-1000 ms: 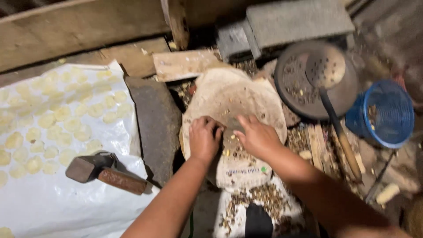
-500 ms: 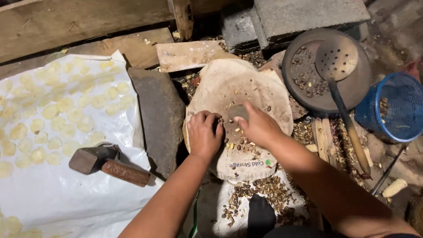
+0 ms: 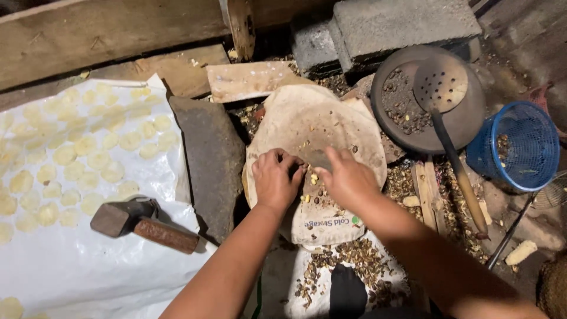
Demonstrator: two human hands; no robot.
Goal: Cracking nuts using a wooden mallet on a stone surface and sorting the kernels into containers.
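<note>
A dim, cluttered floor of planks and concrete blocks. On a worn cloth-covered slab both hands work a small heap of kernels and shells: the left hand curls loosely over it, the right hand pinches a flat grey stone. To the left, a hammer lies on a white sheet spread with pale flattened discs. Far right sit a dark pan with a perforated ladle and a blue basket.

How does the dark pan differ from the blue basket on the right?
The pan is dark, shallow and solid; the basket is bright blue, deeper and mesh-walled. A perforated ladle lies across the pan, while nothing lies across the basket. The pan lies flat, while the basket is tipped. Both are round and hold a few dark bits.
</note>
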